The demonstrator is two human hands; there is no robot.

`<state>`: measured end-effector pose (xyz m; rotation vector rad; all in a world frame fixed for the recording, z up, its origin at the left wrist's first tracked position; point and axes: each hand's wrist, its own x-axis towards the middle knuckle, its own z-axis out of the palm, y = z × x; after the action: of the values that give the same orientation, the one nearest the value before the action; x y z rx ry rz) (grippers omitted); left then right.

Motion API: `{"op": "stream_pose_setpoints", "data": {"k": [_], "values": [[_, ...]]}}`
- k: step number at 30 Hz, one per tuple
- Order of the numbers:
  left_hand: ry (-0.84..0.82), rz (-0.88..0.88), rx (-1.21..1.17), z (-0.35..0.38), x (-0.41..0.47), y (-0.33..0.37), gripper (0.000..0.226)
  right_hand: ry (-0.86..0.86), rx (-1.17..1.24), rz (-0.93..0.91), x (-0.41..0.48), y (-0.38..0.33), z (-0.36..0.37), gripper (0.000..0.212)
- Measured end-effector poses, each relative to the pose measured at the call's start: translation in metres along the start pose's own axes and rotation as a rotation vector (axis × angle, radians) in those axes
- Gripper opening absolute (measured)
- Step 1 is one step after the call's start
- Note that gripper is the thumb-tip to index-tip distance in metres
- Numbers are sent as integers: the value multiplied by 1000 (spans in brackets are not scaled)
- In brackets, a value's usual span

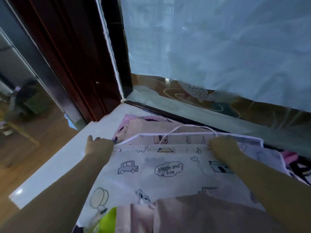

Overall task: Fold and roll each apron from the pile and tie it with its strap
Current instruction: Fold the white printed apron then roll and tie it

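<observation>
We find the printed apron [168, 170] spread over the pile [193, 214] on the white sill [55, 165], with its far edge folded back on the sill's window side. The left hand [99, 145] grips the fold's end nearest the sill's bare strip, fingers curled. The right hand [223, 145] pinches the opposite end, where the white strap [185, 126] loops out. We judge the cloth thin, limp and light. Take it at both fold corners and hold it taut, or it may sag and snag the strap.

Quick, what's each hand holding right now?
Left hand: grips the folded edge of the white cartoon-print fabric apron.
Right hand: grips the same fold.
</observation>
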<state>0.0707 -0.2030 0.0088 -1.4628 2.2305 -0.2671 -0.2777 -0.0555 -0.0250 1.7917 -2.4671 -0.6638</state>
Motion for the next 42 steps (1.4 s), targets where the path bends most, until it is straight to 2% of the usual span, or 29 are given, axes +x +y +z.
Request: {"op": "stream_pose_setpoints", "data": {"k": [2,4,5,8,11,14,16,20,22,25,29,34,38,40,42], "values": [[73,-7,-72,9,10,3,53,-30,79,-8,12,-4,11,23],[150,-48,-227,17,12,5,62,-8,163,27,20,-3,25,28],[190,-67,-320,20,9,7,63,28,211,40,22,-2,33,24],[315,-33,-580,27,-11,16,52,170,362,65,30,0,54,10],[388,4,-759,38,-33,20,37,289,428,17,31,-2,63,15],[436,-71,-908,54,-53,12,31,380,478,-37,22,-3,64,13],[376,-218,-1033,62,-66,6,35,412,506,-36,15,0,68,17],[95,-517,-1230,71,-94,-8,73,465,556,8,2,1,72,21],[-73,-606,-1497,75,-105,-16,64,500,579,9,-4,3,67,24],[-219,-570,-1927,84,-118,-25,37,572,572,-1,-18,7,52,25],[-83,-380,-1960,76,-133,-33,21,678,563,23,-39,14,25,23],[39,-215,-1974,49,-156,-45,13,562,533,63,-75,32,5,30],[97,-132,-2008,28,-173,-56,22,270,525,35,-106,47,-22,33],[182,-121,-1961,20,-179,-59,12,179,515,20,-123,54,-38,36],[290,-188,-1880,15,-188,-58,11,78,547,-22,-144,59,-54,39]]}}
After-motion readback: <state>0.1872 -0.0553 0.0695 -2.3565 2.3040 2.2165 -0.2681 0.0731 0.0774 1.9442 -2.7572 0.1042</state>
